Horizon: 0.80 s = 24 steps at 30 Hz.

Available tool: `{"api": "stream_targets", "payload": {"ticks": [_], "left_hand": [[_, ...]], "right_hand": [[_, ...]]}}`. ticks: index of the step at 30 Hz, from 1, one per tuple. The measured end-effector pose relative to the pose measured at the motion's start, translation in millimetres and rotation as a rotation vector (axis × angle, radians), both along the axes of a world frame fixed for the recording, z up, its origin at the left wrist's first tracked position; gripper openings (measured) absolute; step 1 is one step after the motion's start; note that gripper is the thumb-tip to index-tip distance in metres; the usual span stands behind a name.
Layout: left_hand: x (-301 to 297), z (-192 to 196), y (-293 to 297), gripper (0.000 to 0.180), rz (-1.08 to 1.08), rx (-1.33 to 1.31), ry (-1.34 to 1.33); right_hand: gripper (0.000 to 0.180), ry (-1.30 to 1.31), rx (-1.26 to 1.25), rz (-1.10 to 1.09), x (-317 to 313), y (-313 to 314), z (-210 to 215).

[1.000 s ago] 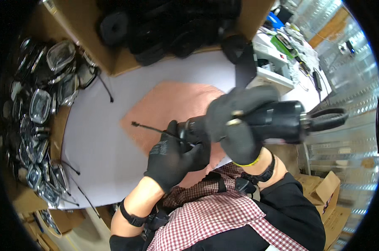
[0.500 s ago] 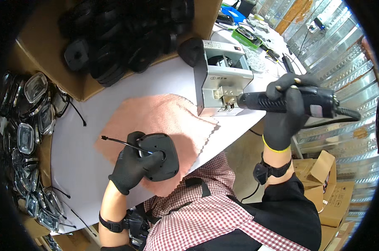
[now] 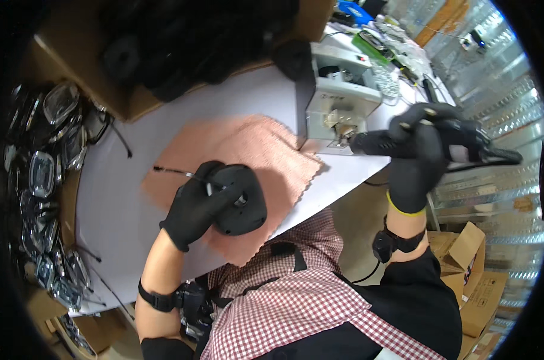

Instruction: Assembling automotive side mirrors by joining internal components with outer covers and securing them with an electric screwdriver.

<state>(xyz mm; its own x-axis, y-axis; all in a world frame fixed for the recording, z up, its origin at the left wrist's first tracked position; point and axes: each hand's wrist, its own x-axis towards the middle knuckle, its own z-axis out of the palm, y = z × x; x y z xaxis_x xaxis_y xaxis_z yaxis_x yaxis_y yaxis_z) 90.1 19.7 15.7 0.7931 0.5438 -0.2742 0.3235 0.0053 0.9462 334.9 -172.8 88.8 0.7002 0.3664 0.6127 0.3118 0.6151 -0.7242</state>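
My left hand (image 3: 198,207), in a black glove, grips a black rounded plastic housing (image 3: 248,207) over the pink cloth (image 3: 278,144). A short dark cable (image 3: 176,172) with a small plug at its end reaches out to the left from beneath my fingers. In my right hand (image 3: 420,141), also gloved, is a black electric screwdriver (image 3: 380,144), its cord trailing off to the right. The screwdriver's nose points left at the front outlet of a grey screw feeder (image 3: 344,105). Blur and the metal bracket there hide whether the tip holds a screw.
A large cardboard box (image 3: 128,102) of dark housings stands at the far left of the white table (image 3: 116,222). Clear-windowed parts (image 3: 42,174) with cables fill a box along the left edge. Tools and a green tray (image 3: 371,47) lie behind the feeder. Cardboard boxes (image 3: 482,288) stand at lower right.
The whole view has shifted, so the table and feeder sit higher and further right. My left hand has moved the housing slightly away from me. The screwdriver stays at the feeder's outlet.
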Motion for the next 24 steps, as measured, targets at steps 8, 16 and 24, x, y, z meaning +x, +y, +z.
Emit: {"api": "stream_targets", "payload": {"ticks": [8,16,24], "left_hand": [[-4.1,-15.1,1.7,0.066,0.032,0.129,0.062],[1.1,-26.5,-0.4,0.062,0.028,0.156,-0.049],[-3.6,-21.5,-2.7,0.058,0.024,0.134,-0.05]], "right_hand": [[0.028,0.155,0.17,0.525,-31.8,-14.4,9.4],[0.03,0.166,0.094,0.696,-96.2,2.5,12.7],[0.035,0.094,0.113,0.706,-115.3,22.7,-2.6]]}}
